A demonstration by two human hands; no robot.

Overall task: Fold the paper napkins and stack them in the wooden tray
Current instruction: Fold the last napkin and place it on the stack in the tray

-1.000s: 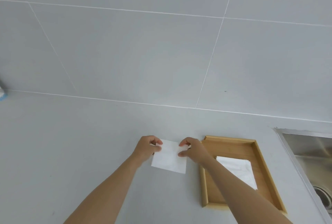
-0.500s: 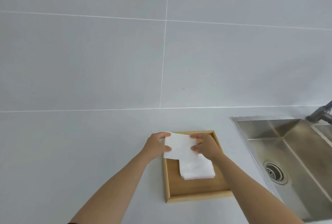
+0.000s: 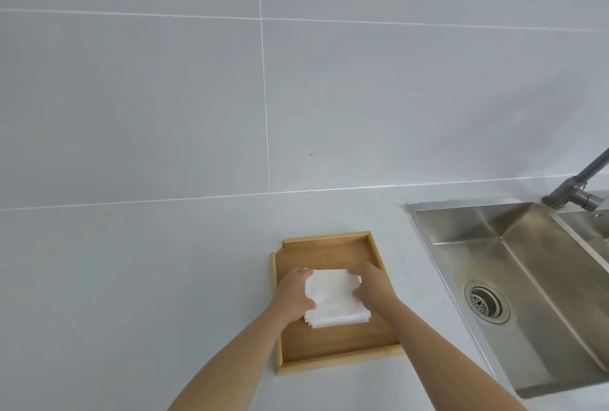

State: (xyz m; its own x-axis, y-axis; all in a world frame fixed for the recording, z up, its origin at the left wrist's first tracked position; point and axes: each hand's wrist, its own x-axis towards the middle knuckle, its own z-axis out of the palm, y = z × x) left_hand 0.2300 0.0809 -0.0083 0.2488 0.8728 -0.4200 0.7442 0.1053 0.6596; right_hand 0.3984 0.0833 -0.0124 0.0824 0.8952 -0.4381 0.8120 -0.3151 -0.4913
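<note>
Head view. Wooden tray (image 3: 333,356): lying flat on the grey countertop (image 3: 131,278), long axis running away from the camera toward the tiled wall (image 3: 164,97), near end tilting slightly left. Folded paper napkins (image 3: 333,301): white, sitting stacked inside the tray near its middle, edges roughly following the tray's sides. Left hand (image 3: 293,293): gripping the stack's left edge, fingers curled. Right hand (image 3: 372,288): gripping the right edge likewise. Steel sink (image 3: 527,278) and faucet (image 3: 576,186): standing to the right of the tray. Lettering: none legible.
</note>
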